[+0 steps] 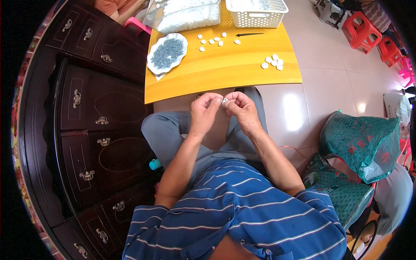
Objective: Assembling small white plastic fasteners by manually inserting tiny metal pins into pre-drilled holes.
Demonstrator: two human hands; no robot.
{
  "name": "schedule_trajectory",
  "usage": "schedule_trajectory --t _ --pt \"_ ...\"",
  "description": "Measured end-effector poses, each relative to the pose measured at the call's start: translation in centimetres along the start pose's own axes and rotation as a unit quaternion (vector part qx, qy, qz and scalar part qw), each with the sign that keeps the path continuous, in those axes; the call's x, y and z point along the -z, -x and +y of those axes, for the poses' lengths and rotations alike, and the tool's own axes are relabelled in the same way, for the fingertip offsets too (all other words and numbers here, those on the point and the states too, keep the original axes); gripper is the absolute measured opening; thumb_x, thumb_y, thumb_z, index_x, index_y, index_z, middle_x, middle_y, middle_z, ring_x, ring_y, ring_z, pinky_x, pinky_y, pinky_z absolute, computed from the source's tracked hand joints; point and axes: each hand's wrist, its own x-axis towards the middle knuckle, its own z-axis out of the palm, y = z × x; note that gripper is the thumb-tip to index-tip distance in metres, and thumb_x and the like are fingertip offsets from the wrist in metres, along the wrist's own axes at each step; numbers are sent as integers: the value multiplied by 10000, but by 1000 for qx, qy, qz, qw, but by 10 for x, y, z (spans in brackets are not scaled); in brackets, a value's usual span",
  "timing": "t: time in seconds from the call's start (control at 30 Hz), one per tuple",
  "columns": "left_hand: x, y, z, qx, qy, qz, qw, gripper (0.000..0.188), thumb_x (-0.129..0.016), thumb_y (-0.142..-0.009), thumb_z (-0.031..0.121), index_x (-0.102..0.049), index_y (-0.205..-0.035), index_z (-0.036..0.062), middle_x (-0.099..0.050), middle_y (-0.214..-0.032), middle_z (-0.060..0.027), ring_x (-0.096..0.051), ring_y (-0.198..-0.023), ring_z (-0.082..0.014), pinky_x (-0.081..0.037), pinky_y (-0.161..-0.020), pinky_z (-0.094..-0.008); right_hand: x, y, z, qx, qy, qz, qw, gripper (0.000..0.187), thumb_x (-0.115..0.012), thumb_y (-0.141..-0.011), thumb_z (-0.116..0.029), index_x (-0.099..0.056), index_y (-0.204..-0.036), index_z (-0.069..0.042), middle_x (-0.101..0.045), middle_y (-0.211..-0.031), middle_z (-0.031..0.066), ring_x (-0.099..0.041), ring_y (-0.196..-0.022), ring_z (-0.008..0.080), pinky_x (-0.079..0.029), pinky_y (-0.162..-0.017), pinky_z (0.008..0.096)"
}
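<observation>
Just beyond the near table edge, above my lap, my two hands meet fingertip to fingertip. My right hand [244, 112] pinches a small white plastic piece [225, 101] with holes in it. Beside that piece, my left hand [205, 112] has thumb and forefinger pressed together; whatever sits between them is too small to make out. On the yellow table [225, 78], a white scalloped plate [184, 44] carries a heap of small grey screw-like pieces [167, 54]. Several round white pieces [211, 41] lie scattered beyond it, and several more white pieces [274, 60] are grouped at the right.
At the table's far side stand a clear bin [186, 19] and a white perforated basket [255, 18], both filled with white pieces. A dark pointed tool [249, 34] lies near the basket. Dark drawers [104, 99] line the left; green bags [359, 138] stand right. Another person's arm [125, 13] shows top left.
</observation>
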Motion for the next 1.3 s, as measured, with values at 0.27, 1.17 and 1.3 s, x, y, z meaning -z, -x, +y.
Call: schedule_trajectory --t 0.27,1.17,1.3 --pt "-1 -1 -3 3 -9 -10 1000 105 -662 -971 74 -726 -1015 4 -637 -797 39 -532 -706 -28 -441 -628 -195 5 -1 7 32 43 8 999 58 -681 -922 -35 -667 -978 -35 -642 -833 -26 -547 -717 44 -455 -658 210" --pt "8 -8 -6 47 26 -39 998 111 -674 -965 79 -721 -1019 -6 -670 -826 9 -563 -690 -45 -477 -642 -203 5 -4 2 38 50 22 998 55 -690 -919 -6 -674 -971 -17 -639 -815 -27 -546 -711 44 -456 -655 211" --pt "-2 -12 -1 25 7 -37 999 81 -678 -958 59 -719 -978 -7 -667 -813 14 -556 -684 -41 -468 -634 -198 10 -6 2 32 62 38 997 52 -687 -916 1 -674 -962 -19 -637 -813 -27 -545 -709 45 -455 -654 214"
